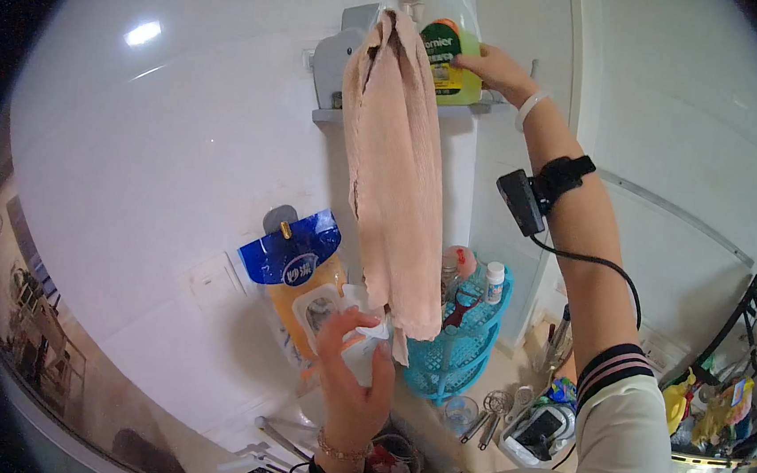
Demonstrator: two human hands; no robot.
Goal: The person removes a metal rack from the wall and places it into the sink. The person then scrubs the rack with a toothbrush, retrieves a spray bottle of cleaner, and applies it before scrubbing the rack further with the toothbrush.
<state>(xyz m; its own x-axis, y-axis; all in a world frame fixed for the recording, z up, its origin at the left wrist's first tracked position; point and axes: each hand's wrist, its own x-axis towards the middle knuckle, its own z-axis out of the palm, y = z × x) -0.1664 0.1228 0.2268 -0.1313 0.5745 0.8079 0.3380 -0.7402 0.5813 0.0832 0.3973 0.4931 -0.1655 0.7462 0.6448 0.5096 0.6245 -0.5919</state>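
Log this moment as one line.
right hand: on green bottle, shelf | left hand: holds white tissue | towel: hanging

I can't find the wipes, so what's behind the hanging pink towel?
Behind the pink towel a grey wall shelf shows, and the right hand holds a green bottle there. Lower down, a teal basket peeks out. The towel covers the wall between them.

There were two hands in view: the left hand (353, 359) low at a white tissue (369, 335), the right hand (491, 67) up on one green bottle (447, 42). One beige towel (397, 167) hung from one wall shelf (339, 116). One blue-topped refill pouch (298, 270) hung on the wall, and one turquoise basket (468, 346) stood below.
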